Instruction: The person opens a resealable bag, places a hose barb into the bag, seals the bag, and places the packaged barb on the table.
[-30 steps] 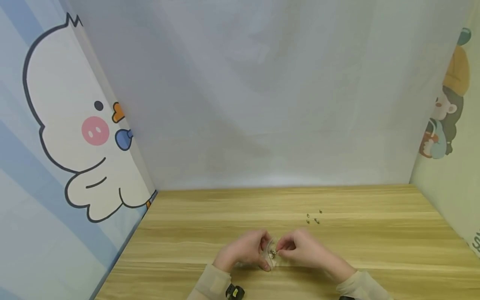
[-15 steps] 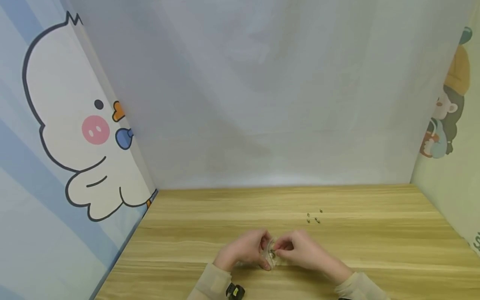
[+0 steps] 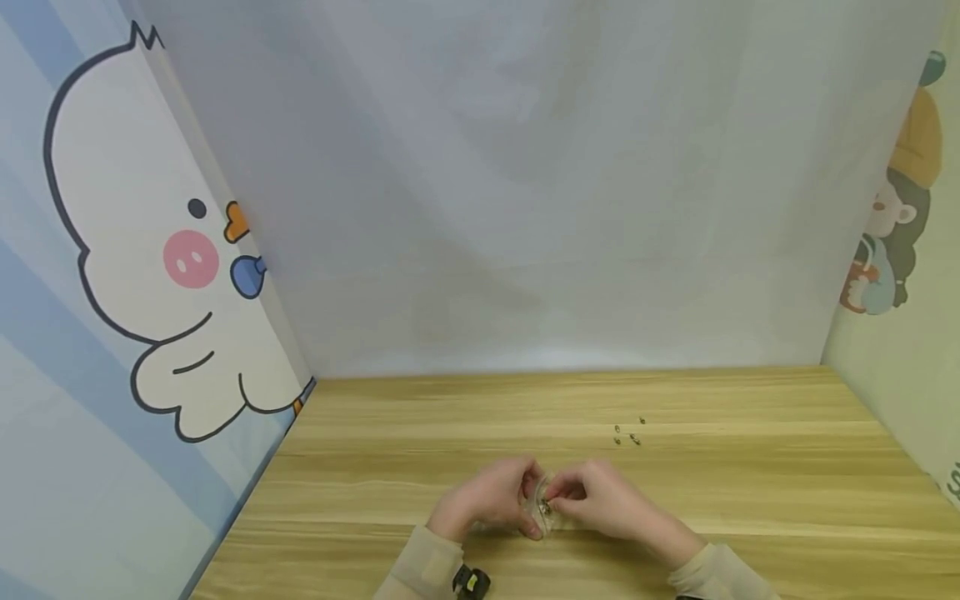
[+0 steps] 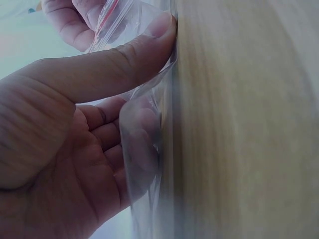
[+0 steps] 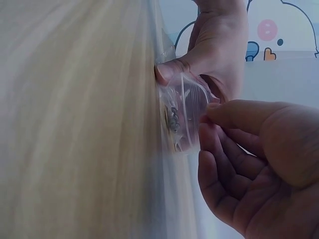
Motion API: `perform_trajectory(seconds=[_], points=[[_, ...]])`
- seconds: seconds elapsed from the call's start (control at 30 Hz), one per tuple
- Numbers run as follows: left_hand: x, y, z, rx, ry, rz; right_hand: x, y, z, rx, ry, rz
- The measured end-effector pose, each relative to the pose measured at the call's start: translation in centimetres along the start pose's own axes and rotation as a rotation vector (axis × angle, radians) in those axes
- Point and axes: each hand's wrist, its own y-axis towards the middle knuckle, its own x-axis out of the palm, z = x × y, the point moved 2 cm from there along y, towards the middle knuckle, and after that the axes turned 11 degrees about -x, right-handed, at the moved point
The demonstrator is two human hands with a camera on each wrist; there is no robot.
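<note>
A small clear zip bag point(image 5: 188, 107) with a red line by its seal stands on the table between both hands. Small metal pieces point(image 5: 173, 119) lie bunched inside it, their exact kind too small to tell. My left hand point(image 3: 497, 498) grips the bag from the left, its thumb pressing the film down near the tabletop in the left wrist view. From the other side my right hand point(image 3: 600, 502) pinches the bag's sealed edge between thumb and forefinger. The remaining right fingers point(image 5: 212, 184) are loosely curled.
Several small metal pieces point(image 3: 635, 439) lie loose on the wooden table point(image 3: 390, 433), beyond my right hand. A grey-white curtain point(image 3: 525, 208) hangs behind the table. Printed cartoon panels flank it at left and right.
My right fingertips have shifted slightly left and closer in on the bag's edge. The left hand keeps its grip in place. The loose pieces lie as before.
</note>
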Motion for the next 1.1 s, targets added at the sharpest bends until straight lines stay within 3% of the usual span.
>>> perform_trajectory(seconds=[1.1], points=[[0.05,0.05,-0.03,0.018,0.035,0.011,-0.83,-0.21,0.02,0.038,0.012,0.0]])
